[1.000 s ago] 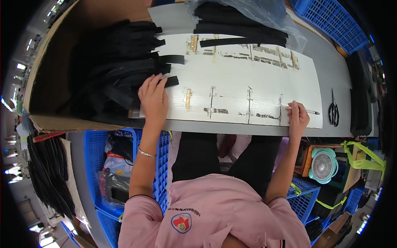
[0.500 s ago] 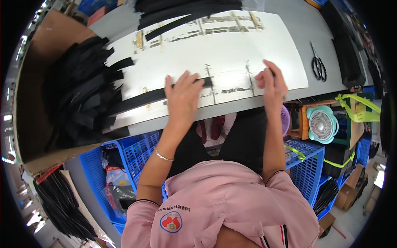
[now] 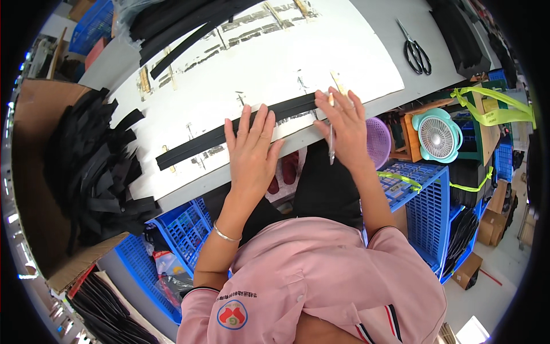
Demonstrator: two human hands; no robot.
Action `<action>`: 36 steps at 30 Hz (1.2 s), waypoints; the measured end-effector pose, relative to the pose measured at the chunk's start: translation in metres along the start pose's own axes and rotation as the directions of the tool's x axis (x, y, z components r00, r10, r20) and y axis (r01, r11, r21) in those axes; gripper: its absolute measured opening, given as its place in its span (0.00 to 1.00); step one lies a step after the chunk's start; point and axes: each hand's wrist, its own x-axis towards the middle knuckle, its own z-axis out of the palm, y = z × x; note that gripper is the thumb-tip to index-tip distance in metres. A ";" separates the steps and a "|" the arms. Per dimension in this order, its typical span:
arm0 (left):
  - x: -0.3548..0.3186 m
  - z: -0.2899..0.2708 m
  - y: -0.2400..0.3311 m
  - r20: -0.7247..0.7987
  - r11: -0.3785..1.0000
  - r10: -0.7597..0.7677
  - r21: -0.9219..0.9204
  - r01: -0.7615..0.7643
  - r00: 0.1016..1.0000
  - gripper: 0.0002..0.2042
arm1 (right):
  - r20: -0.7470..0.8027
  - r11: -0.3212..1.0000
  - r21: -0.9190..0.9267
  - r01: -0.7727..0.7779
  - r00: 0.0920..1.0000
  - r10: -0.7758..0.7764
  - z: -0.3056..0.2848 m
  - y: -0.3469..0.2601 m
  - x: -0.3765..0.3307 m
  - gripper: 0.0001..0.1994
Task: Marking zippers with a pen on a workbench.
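Note:
A long black fabric strip (image 3: 200,141) lies along the near edge of a white board (image 3: 200,103) that bears dark marks and bits of tape. My left hand (image 3: 250,149) rests flat on the strip's middle, fingers spread and pointing away from me. At the strip's right end, the fingertips of my right hand (image 3: 345,126) press down on the band. A slim, silvery pen-like tool (image 3: 332,143) is tucked between the fingers of that hand, its lower end pointing back toward me.
To the left, a cardboard box (image 3: 34,114) holds a heap of black strips (image 3: 86,166) that spills onto the board. More long black strips (image 3: 183,26) lie at the far side. Black-handled scissors (image 3: 417,55) sit on the grey table at right. A turquoise fan (image 3: 437,133) and blue crates (image 3: 427,223) stand below.
The black strip has come out of the heap to the right, and its left end now shows on the board. My right hand has come down onto its right end. The view has shifted.

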 end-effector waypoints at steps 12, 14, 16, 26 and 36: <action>-0.018 -0.017 -0.008 -0.032 0.981 -0.178 0.067 0.180 0.983 0.27 | 0.073 1.000 0.010 -0.012 0.997 0.011 -0.009 0.027 0.010 0.26; -0.030 -0.025 -0.014 -0.056 0.962 -0.243 0.112 0.248 0.968 0.29 | 0.065 0.999 0.037 -0.024 0.998 0.021 -0.008 0.029 0.008 0.26; -0.044 -0.032 -0.023 -0.083 0.946 -0.277 0.149 0.287 0.957 0.29 | 0.044 0.998 0.048 -0.045 0.998 0.043 -0.008 0.028 0.008 0.25; -0.083 -0.064 -0.054 -0.185 0.893 -0.368 0.202 0.401 0.911 0.34 | 0.019 0.990 -0.034 -0.139 0.990 0.140 -0.010 0.005 0.017 0.16; -0.085 -0.059 -0.065 -0.264 0.920 -0.336 0.114 0.375 0.904 0.35 | 0.343 0.589 0.721 -0.366 0.926 0.155 0.025 -0.138 0.084 0.09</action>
